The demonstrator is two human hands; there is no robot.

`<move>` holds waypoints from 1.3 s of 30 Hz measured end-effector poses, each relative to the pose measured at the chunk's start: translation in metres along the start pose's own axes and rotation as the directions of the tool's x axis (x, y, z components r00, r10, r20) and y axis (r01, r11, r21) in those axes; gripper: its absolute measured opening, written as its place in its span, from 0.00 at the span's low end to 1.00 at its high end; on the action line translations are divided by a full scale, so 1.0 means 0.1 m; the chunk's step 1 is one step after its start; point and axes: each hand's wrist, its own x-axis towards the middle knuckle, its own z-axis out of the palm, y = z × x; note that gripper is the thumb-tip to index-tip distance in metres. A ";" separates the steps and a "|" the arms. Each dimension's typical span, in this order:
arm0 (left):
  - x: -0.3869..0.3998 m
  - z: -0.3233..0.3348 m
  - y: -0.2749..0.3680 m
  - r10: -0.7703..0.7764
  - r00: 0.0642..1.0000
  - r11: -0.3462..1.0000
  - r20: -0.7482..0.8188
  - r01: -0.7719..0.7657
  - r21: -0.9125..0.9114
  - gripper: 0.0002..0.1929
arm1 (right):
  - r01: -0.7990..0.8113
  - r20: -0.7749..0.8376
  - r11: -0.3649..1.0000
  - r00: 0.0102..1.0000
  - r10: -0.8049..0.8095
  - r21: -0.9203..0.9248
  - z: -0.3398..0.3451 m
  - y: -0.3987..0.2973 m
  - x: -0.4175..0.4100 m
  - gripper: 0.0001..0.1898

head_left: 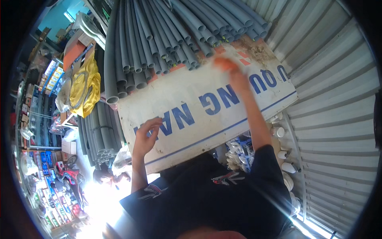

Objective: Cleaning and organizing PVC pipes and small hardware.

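A white sign board [179,143] with large blue lettering, upside down from here, lies before me. My left hand [146,134] is over its left part, fingers apart and slightly curled, with nothing in them; whether it touches the surface is unclear. Farther out, my right hand [234,71] is blurred by motion above the board. It holds an orange item [222,63], too blurred to name more closely. Beyond both hands, many grey plastic pipes [143,47] rest on the board's far side, their open ends towards me.
A corrugated metal wall [334,128] rises on the right, with white containers [288,167] along it. Left are a yellow plastic bag [85,86], bundled grey pipes [100,131], stocked shelves [47,179] and a red motorbike [70,176]. Plastic-wrapped goods [238,152] sit below the board's near edge.
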 end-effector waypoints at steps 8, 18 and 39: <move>-0.24 0.13 -0.27 -0.132 0.991 0.991 -0.010 0.131 -0.016 0.15 | 0.492 -0.056 0.835 0.867 -0.495 0.247 -0.29 -1.35 -1.05 0.34; -0.27 0.25 -0.31 -0.011 1.000 1.000 0.029 0.011 -0.008 0.13 | 0.160 -0.573 0.986 0.813 -0.108 0.041 -0.42 0.21 -0.28 0.25; 0.03 1.30 0.44 0.299 0.889 0.889 0.347 -0.127 -0.439 0.12 | 0.292 -0.210 -0.030 0.751 0.626 0.956 -0.43 -1.12 -3.11 0.19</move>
